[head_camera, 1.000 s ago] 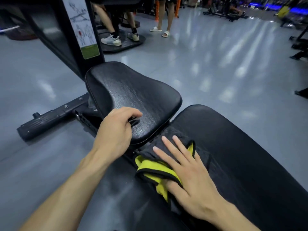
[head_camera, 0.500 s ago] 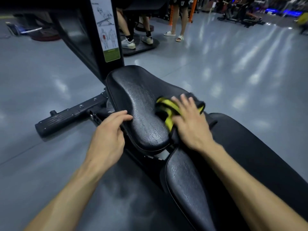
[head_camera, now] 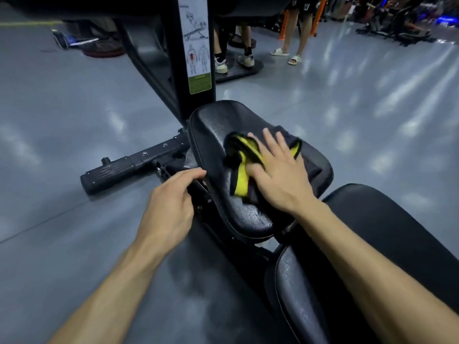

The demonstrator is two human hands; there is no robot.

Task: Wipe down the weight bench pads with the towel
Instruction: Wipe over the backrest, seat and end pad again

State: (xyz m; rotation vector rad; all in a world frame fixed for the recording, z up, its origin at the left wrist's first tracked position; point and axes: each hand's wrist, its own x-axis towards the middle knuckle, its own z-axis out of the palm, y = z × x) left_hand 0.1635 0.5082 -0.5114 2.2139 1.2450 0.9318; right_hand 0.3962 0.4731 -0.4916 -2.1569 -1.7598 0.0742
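Right hand (head_camera: 280,180) flat on towel (head_camera: 242,155) atop seat pad (head_camera: 213,125)

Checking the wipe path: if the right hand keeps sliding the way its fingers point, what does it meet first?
Probably nothing solid: the right hand, flat on the towel, points across the seat pad toward its far edge, then bare floor. Depth is unclear.

towel (head_camera: 242,157) on seat pad (head_camera: 216,135) | right hand (head_camera: 278,175) atop towel | left hand (head_camera: 171,202) at pad's left edge
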